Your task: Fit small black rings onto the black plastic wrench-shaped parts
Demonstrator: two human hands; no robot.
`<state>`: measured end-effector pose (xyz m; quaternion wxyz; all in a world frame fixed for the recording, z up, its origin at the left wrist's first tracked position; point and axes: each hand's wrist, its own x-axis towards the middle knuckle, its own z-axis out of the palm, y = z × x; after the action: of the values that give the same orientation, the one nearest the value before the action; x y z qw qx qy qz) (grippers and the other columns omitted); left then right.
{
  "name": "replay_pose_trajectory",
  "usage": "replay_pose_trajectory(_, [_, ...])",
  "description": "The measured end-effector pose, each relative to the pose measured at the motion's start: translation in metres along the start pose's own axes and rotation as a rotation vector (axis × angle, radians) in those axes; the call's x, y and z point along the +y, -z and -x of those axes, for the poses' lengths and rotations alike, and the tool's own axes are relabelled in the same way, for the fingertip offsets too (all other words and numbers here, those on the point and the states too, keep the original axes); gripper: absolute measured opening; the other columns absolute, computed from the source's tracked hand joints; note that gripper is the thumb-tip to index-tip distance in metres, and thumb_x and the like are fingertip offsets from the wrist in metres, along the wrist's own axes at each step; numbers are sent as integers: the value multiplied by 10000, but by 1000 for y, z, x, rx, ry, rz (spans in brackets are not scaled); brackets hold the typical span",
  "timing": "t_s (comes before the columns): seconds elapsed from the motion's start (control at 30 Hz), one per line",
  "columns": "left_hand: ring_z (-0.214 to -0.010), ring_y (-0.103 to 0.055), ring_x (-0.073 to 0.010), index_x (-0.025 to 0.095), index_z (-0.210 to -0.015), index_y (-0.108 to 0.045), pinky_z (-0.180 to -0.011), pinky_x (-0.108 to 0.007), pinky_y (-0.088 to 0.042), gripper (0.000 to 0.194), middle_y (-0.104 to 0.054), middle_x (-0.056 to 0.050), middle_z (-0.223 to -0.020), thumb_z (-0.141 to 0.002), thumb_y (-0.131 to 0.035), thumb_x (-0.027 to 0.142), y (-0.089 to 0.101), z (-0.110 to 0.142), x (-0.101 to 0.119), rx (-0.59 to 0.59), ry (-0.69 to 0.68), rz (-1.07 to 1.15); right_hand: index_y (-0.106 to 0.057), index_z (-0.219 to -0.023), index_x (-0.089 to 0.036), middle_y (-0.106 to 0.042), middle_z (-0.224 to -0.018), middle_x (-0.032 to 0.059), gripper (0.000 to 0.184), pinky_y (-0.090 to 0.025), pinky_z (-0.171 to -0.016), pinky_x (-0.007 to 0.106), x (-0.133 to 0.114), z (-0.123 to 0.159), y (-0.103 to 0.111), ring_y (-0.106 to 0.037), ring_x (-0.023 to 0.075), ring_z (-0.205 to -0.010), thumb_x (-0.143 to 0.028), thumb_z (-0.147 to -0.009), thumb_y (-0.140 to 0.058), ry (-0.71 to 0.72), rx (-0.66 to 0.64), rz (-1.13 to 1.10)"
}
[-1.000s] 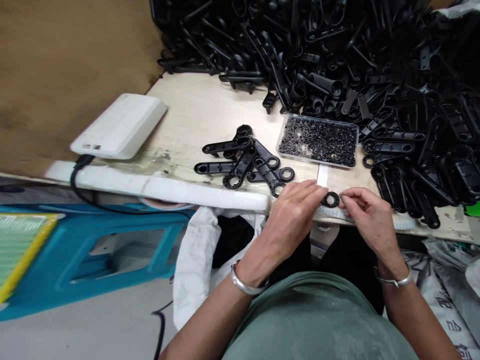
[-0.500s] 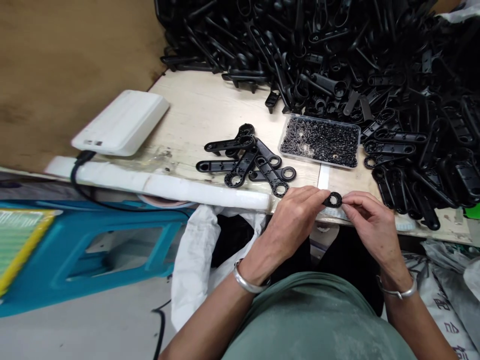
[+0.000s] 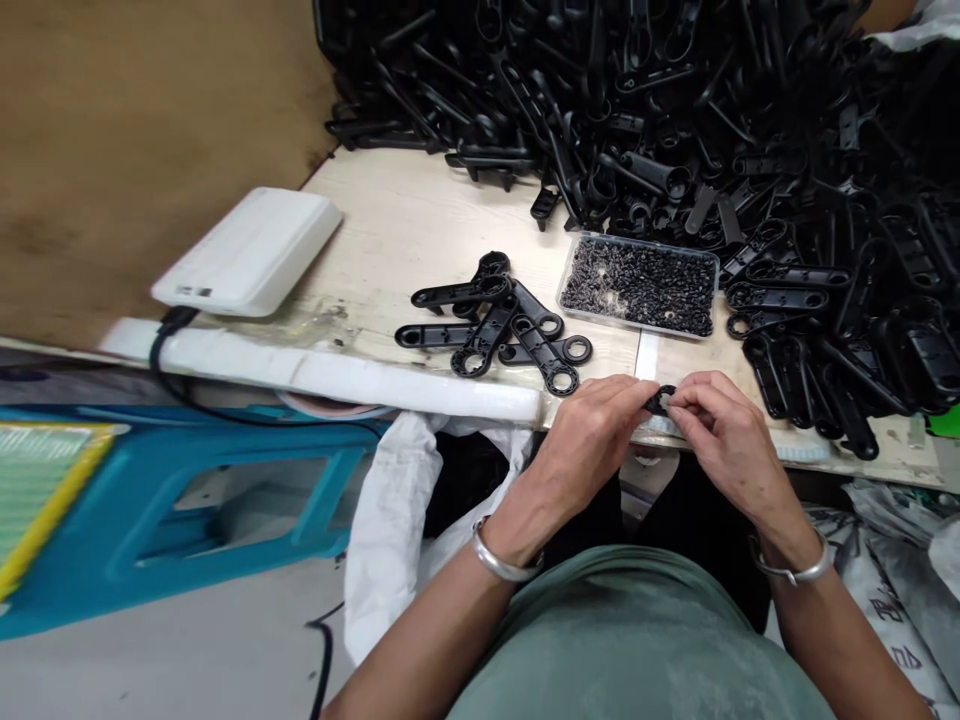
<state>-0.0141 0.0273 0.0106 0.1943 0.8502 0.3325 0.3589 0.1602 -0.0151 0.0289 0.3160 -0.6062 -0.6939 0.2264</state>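
My left hand [image 3: 592, 425] is closed around a black plastic arm whose ring end [image 3: 660, 401] sticks out past the fingertips; the rest of the part is hidden by the hand. The fingertips of my right hand [image 3: 724, 420] are pinched together at the ring's right side, over its opening. Whether a small piece sits between them is too small to tell. Just beyond the hands lies a clear shallow box [image 3: 639, 284] of tiny black pieces. Left of it, several black ring-ended plastic arms [image 3: 491, 325] lie in a loose cluster on the table.
A large heap of black plastic parts [image 3: 600, 110] covers the table's back and right. A white box [image 3: 251, 250] with a black cable stands at left. White foam [image 3: 322, 375] lines the front edge. Below are a white sack [image 3: 390, 530] and a blue plastic stool [image 3: 247, 520].
My right fingertips have shifted left, from the ring's outer edge to over its opening, covering part of it. The left hand stays nearly in place with the black part.
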Motion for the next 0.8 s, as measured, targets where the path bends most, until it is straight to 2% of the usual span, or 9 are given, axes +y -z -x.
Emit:
replay_pose_trajectory(0.2, [-822, -680, -173, 149, -1004, -601, -738, -294, -566, 167, -711, -52, -892, -868, -562, 61, 0, -1, -1, -20, -6, 11, -622, -799, -199, -586, -919, 45, 103, -498, -715, 292, 3, 0, 1, -581, 168, -811, -176, -877, -559, -47, 18, -111])
replay_pose_trajectory(0.33, [-853, -679, -167, 147, -1019, -603, -760, -298, -572, 155, -711, -60, -913, -890, -553, 79, -3, 1, 1, 78, -31, 44, -652, -792, -189, -633, -1045, 70, 106, -551, -688, 288, 6, 3, 1, -636, 184, -861, -286, -833, -637, -258, 136, -416])
replay_pose_trajectory(0.43, [-884, -684, -156, 156, -1023, -605, -800, -293, -578, 145, -713, -54, -927, -891, -581, 101, -6, 2, 5, 172, -35, 83, -653, -836, -187, -663, -1098, 73, 199, -587, -784, 343, 7, 6, 3, -672, 175, -824, -369, -785, -717, -412, 210, -671])
replay_pose_trajectory(0.6, [-882, -693, -144, 153, -1012, -614, -807, -267, -585, 141, -720, -43, -916, -882, -604, 100, -7, 0, 7, 236, -56, 116, -617, -861, -191, -718, -940, 48, 278, -562, -920, 418, 3, 6, 7, -704, 199, -862, -370, -745, -795, -541, 64, -1074])
replay_pose_trajectory(0.8, [-850, -704, -138, 155, -1001, -625, -787, -239, -587, 130, -734, -41, -915, -874, -625, 121, -7, -1, 6, 225, -40, 108, -615, -848, -185, -726, -935, 39, 290, -578, -887, 338, 5, 3, 9, -713, 172, -834, -331, -719, -830, -568, 33, -1195])
